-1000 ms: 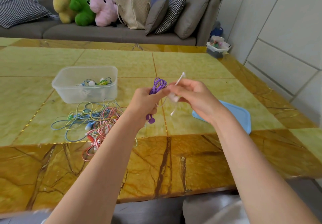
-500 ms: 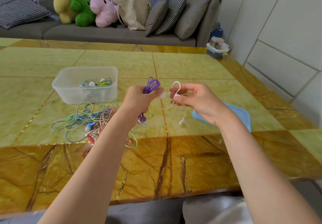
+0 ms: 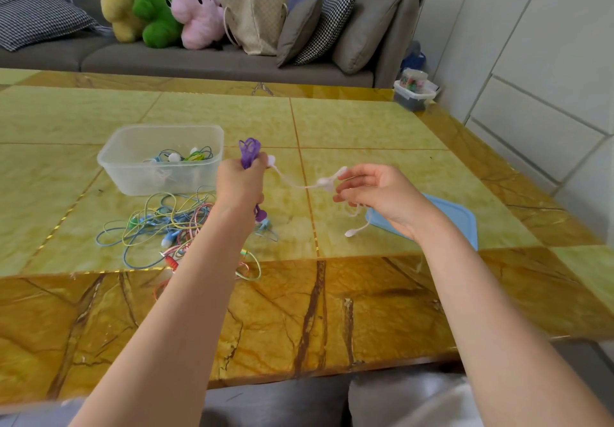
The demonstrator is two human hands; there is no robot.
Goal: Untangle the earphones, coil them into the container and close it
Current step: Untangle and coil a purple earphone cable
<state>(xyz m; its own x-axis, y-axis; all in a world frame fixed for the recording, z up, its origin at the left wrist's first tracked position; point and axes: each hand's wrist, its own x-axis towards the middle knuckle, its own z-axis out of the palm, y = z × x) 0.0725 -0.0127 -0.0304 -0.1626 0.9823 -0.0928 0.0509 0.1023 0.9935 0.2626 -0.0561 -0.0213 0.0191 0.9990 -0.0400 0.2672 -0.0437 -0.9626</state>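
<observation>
My hands have pulled apart since 1 second ago: left hand [image 3: 240,183] clamps the purple bundle [image 3: 250,152], right hand [image 3: 375,190] pinches the white cord [image 3: 324,183] now stretched between them. Looks like it's separating. Container [image 3: 159,160] waits open, lid [image 3: 465,224] beside.

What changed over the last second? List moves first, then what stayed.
The right hand moved right, pulling the white cord out taut from the left hand. The left still grips the purple coil. The container, lid and tangled pile stayed put.
</observation>
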